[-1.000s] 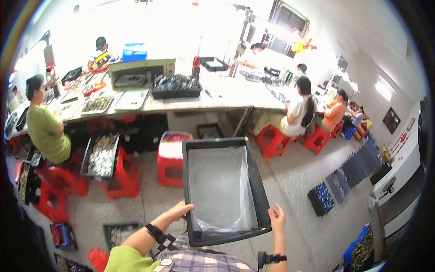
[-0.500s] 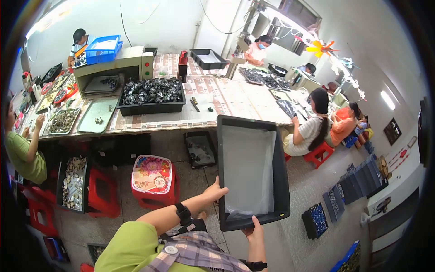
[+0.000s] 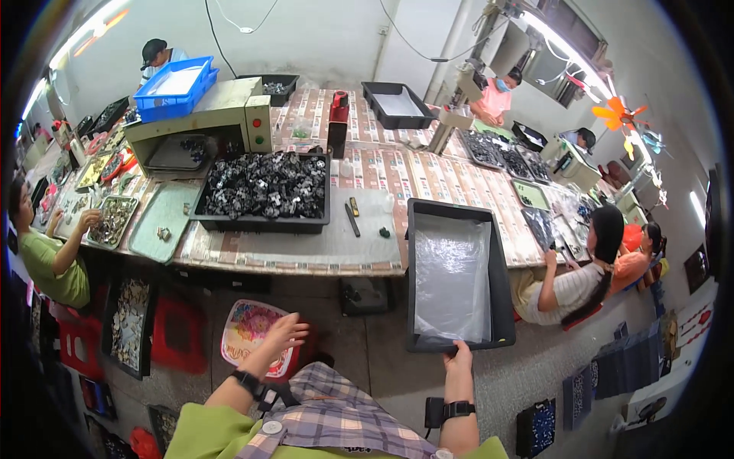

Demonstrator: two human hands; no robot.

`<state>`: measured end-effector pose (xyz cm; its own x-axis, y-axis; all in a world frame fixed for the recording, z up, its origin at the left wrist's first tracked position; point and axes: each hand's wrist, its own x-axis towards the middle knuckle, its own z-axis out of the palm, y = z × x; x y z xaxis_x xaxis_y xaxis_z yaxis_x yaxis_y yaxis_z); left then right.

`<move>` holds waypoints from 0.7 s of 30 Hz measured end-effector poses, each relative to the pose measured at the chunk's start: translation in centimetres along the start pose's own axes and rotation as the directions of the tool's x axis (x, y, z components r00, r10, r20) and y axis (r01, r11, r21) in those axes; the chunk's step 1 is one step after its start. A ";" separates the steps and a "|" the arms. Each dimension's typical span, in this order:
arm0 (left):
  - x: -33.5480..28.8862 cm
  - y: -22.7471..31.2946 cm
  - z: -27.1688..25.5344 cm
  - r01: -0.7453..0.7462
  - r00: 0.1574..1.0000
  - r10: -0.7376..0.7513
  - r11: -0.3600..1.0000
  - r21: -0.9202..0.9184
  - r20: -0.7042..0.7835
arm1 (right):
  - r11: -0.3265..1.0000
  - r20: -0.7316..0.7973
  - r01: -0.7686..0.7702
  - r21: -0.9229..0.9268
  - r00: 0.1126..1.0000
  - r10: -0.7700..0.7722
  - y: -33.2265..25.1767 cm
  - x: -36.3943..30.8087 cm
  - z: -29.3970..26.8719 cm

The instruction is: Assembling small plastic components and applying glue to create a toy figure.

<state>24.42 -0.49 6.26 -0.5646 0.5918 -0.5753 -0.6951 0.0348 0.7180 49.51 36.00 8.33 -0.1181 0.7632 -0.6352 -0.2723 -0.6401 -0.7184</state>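
My right hand (image 3: 459, 356) grips the near edge of a black plastic tray (image 3: 423, 343), which is lined with a clear plastic sheet (image 3: 453, 279). The tray's far part overlaps the front edge of the table (image 3: 359, 262); whether it rests there I cannot tell. Off to the left, my left hand (image 3: 286, 333) is empty with its fingers apart, over a red stool with a colourful printed top (image 3: 248, 325). On the table beyond stands a black bin (image 3: 260, 223) heaped with small black parts (image 3: 264, 183). A cutter knife (image 3: 352, 218) lies to its right.
A grey-green machine (image 3: 195, 115) carries blue crates (image 3: 174, 92). A pale green tray (image 3: 159, 222) lies beside the black bin. One person (image 3: 573, 283) sits close on the right, another (image 3: 46, 252) at the left. Under the table edge is a dark bin (image 3: 367, 296).
My left hand has let go of the tray's left side and moved left. The tray has shifted forward over the table edge, still in my right hand. My view has turned somewhat.
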 end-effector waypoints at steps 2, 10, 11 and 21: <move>0.6 -0.9 -5.7 -0.061 0.958 0.018 0.988 -0.144 -0.285 | 0.998 -0.006 0.007 -0.063 1.000 -0.007 -0.7 4.0 3.0; 0.6 -4.8 -19.4 -0.083 0.689 -0.141 0.959 -0.271 -0.711 | 0.992 -0.038 -0.124 -0.030 0.992 0.123 -1.2 11.9 13.5; 0.4 -4.8 -19.8 0.033 0.690 -0.167 0.979 -0.200 -0.705 | 0.989 -0.051 -0.145 0.000 0.988 0.145 -1.0 12.4 14.1; 6.8 2.6 -13.5 0.257 0.775 -0.166 0.964 0.064 -0.610 | 0.977 0.006 -0.112 -0.182 0.993 0.115 -1.8 13.9 17.0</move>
<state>12.80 -7.27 -1.08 -0.5938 -0.0378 -0.8037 -0.7866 0.2372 0.5701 32.17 49.29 5.61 -0.1544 0.6850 -0.7120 -0.0791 -0.7269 -0.6822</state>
